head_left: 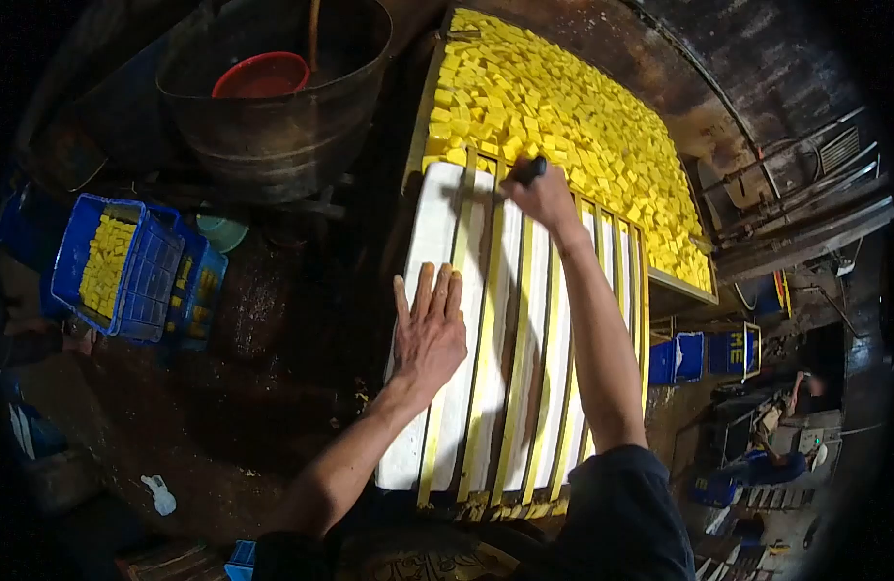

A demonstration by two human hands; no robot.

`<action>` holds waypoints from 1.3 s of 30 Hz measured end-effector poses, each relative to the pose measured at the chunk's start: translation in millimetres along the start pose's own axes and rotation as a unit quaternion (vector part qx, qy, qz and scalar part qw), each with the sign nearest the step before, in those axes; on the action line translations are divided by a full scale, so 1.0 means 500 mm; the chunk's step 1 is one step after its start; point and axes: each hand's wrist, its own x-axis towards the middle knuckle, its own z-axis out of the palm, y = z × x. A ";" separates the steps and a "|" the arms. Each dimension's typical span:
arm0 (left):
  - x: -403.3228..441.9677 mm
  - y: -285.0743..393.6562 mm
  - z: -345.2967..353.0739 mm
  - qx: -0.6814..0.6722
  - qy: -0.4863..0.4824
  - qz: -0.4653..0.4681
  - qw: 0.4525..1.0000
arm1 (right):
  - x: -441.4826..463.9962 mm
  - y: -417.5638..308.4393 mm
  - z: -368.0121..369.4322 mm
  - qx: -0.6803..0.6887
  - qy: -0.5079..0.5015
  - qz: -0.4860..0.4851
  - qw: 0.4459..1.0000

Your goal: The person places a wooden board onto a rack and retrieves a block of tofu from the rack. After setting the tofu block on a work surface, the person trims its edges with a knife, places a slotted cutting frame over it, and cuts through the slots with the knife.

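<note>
A white slab (423, 232) in long strips lies under a frame of yellow slats (487, 339). My left hand (430, 334) rests flat on the leftmost white strip, fingers spread and pointing away from me. At the slats' far end, my right hand (542, 198) is closed around a dark handle (530, 171); whatever the handle ends in is hidden or too dark to make out. Just beyond the frame, many small yellow blocks (563, 107) fill a large wooden-edged tray.
A big metal vat (273, 136) holding a red basin (261, 77) stands at upper left. Blue crates (137, 281), one with yellow blocks, sit on the left floor. More blue crates (676, 358) are at right, and a person (781, 465) is in the right background.
</note>
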 end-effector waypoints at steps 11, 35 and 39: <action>-0.003 -0.001 0.008 0.023 0.016 0.012 1.000 | -0.547 -0.376 -0.222 0.400 -0.253 0.255 0.843; -0.372 0.021 -0.105 -0.167 -0.030 -0.062 0.984 | -0.522 -0.489 -0.108 0.224 -0.108 0.167 0.954; -0.509 -0.009 -0.211 -0.206 -0.152 -0.079 0.963 | -0.649 -0.553 -0.121 0.263 -0.141 0.175 0.938</action>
